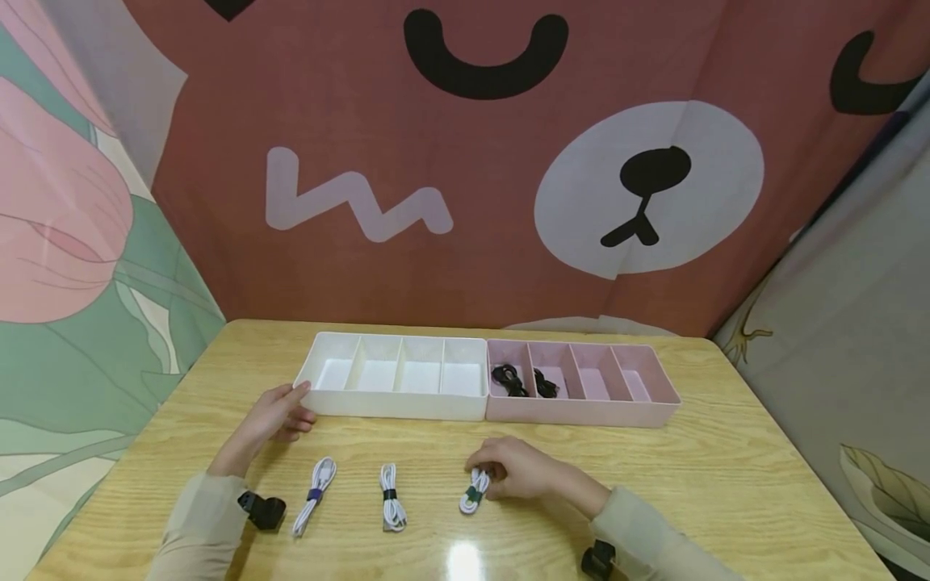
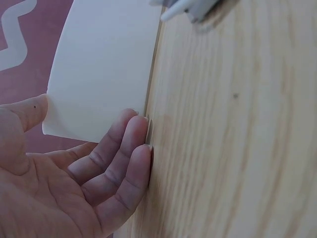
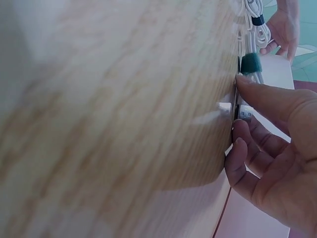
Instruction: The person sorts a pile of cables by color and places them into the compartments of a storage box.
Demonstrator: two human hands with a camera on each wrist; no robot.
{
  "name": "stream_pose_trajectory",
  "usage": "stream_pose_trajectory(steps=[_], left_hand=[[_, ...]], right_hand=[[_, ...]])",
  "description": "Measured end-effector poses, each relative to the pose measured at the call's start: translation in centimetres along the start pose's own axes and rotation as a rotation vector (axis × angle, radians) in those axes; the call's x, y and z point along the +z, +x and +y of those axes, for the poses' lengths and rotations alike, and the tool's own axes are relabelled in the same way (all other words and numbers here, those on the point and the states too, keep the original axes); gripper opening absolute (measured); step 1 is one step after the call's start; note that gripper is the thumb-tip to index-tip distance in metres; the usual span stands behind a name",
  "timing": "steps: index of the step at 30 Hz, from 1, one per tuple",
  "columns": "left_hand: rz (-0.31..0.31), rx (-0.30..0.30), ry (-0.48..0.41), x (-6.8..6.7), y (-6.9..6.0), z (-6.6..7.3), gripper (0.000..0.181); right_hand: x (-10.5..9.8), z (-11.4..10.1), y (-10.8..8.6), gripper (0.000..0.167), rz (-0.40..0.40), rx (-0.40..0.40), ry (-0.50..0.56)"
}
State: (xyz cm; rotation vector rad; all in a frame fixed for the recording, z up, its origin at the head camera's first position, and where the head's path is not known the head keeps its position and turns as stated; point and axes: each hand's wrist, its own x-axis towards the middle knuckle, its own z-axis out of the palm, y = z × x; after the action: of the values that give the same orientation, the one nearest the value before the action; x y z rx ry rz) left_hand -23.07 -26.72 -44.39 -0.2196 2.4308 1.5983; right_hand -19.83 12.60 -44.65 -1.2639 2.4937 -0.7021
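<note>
White cable with green band [image 1: 471, 506] is pinched at its far end between thumb and fingers of the right hand [image 1: 525, 470], on the near side of the seam between two trays; whether it is lifted off the wooden table [image 1: 363, 557] cannot be told. A metal plug [image 3: 245, 113] is seen between the fingertips.

Left hand [image 1: 279, 410] is rested against the left end of the white tray [image 1: 392, 406], thumb at the rim, fingers loosely bent low by the corner.

Two more white bundles are laid out to the left, well apart: the blue-banded cable [image 1: 316, 494], slanted, nearest the left hand; the dark-banded cable [image 1: 393, 510] in the middle.

White tray and pink tray [image 1: 581, 413] are set end to end, each divided into four compartments. One black cable [image 1: 511, 381] is held in the leftmost pink compartment, a second black bundle [image 1: 545, 385] in the next.
</note>
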Motion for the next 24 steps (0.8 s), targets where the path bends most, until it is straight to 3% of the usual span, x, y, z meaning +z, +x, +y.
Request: stream_pose_trajectory(steps=[4, 13, 24], left_hand=[[0.001, 0.003, 0.003, 0.0, 0.0, 0.0, 0.064], [-0.005, 0.008, 0.003, -0.1, 0.2, -0.1, 0.066], [-0.021, 0.024, -0.018, -0.2, -0.1, 0.0, 0.067]], right_hand=[[0.0, 0.2, 0.1, 0.028, -0.001, -0.011, 0.013], [0.1, 0.6, 0.1, 0.025, 0.000, -0.027, 0.041], [0.0, 1.1, -0.2, 0.021, 0.010, -0.042, 0.177]])
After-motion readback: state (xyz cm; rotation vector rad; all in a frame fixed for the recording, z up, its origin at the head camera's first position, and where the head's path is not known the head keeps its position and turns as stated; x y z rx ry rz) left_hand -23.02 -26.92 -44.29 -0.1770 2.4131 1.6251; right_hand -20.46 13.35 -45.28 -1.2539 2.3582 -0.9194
